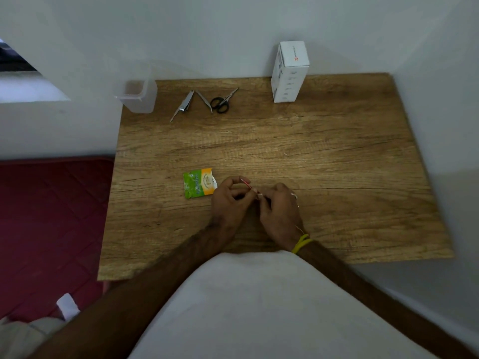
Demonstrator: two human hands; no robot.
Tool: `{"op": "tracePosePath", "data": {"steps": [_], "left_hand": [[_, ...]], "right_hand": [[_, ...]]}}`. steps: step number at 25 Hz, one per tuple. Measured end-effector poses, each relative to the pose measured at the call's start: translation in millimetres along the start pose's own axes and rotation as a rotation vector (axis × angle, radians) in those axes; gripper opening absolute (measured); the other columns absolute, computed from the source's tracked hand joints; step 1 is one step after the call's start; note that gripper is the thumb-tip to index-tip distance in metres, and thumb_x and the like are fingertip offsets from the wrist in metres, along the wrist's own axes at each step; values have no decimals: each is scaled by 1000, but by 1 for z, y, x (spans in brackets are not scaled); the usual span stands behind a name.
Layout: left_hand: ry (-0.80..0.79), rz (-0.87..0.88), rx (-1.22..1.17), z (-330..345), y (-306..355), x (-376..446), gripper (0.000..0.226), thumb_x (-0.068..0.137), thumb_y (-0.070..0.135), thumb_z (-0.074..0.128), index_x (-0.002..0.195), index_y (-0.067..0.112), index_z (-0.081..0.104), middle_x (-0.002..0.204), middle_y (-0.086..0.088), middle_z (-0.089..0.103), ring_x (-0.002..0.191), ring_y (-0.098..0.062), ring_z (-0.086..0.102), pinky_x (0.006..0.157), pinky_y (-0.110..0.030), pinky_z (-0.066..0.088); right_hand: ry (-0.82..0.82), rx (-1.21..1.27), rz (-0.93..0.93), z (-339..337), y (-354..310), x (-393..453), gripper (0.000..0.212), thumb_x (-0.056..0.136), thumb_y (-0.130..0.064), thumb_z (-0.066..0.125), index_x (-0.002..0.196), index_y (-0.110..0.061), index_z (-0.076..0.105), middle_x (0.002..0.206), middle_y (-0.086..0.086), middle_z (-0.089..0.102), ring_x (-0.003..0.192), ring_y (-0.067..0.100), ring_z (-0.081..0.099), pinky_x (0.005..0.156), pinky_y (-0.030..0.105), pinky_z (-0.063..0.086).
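One red stick [246, 185] pinched btwn L hand [229, 200], R hand [278, 213] fingers.

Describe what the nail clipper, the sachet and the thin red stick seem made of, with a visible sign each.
Nail clipper: polished metal, silvery with glints. Sachet: probably printed plastic film, glossy, torn white edge. Thin red stick: unclear, perhaps plastic; too small to tell.

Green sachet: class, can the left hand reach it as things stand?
Probably yes: the green sachet lies just beside the left hand, nothing between them, though that hand pinches a thin red stick.
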State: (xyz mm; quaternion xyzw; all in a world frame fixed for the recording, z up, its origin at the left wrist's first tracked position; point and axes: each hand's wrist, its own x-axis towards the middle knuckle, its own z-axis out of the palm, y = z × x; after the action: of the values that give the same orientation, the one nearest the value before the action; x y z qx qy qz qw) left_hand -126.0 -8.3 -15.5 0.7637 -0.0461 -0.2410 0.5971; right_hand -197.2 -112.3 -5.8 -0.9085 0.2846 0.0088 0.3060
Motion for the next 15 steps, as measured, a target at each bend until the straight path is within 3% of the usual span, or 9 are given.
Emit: {"op": "tracePosePath", "data": {"steps": [4, 12, 15], "left_hand": [[3, 3, 13, -1, 1, 1, 25, 85, 7, 75, 107, 4, 64, 84, -2, 78, 79, -6, 74, 73, -13, 54], [-6, -25, -3, -2, -3, 5, 24, 85, 11, 76, 105, 11, 64, 89, -7, 78, 86, -17, 75, 87, -38, 59], [5, -36, -11, -1, -4, 2, 24, 84, 10, 77, 104, 12, 64, 89, -8, 78, 85, -18, 75, 87, -39, 59]], "right_hand": [[-17, 34, 29, 1, 5, 0, 23, 96, -19, 55, 102, -7, 74, 102, 14, 60, 99, 28, 56, 86, 35, 45], [-36, 55, -3, -2, 12, -1, 22, 96, -17, 55, 104, -8, 74, 105, 14, 61, 101, 28, 56, 89, 41, 47], [-37, 36, -33, -5, 10, -5, 20, 96, -17, 55, 100, -10, 73, 101, 11, 59, 95, 24, 54, 85, 38, 46]]}}
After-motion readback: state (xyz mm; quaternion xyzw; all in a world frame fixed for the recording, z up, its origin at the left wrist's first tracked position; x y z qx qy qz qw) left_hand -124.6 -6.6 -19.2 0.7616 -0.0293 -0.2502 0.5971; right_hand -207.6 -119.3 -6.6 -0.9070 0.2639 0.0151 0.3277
